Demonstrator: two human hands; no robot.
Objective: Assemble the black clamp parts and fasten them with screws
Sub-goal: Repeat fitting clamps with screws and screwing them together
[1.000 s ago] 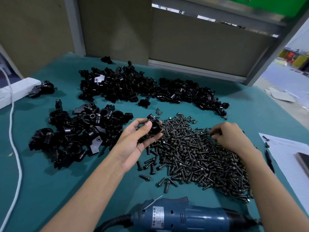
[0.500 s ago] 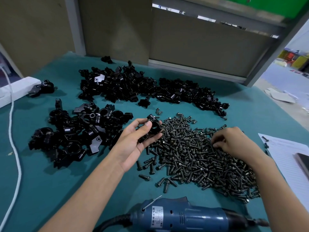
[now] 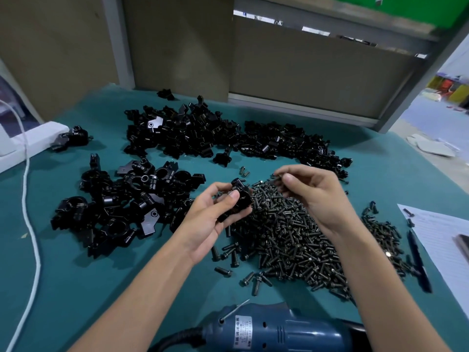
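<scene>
Two heaps of black clamp parts (image 3: 203, 133) and one heap of screws (image 3: 291, 237) lie on the green worktop (image 3: 76, 288) I watch. My left hand (image 3: 213, 224), fingers curled, grips one clamp part (image 3: 241, 196) above the screws' edge; my right hand (image 3: 314, 196) pinches a single screw (image 3: 276, 177) beside it.

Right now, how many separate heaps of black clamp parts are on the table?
2: a long heap at the back, a smaller heap at the left beside the left hand. Stray single parts lie apart, one by the white box.
</scene>
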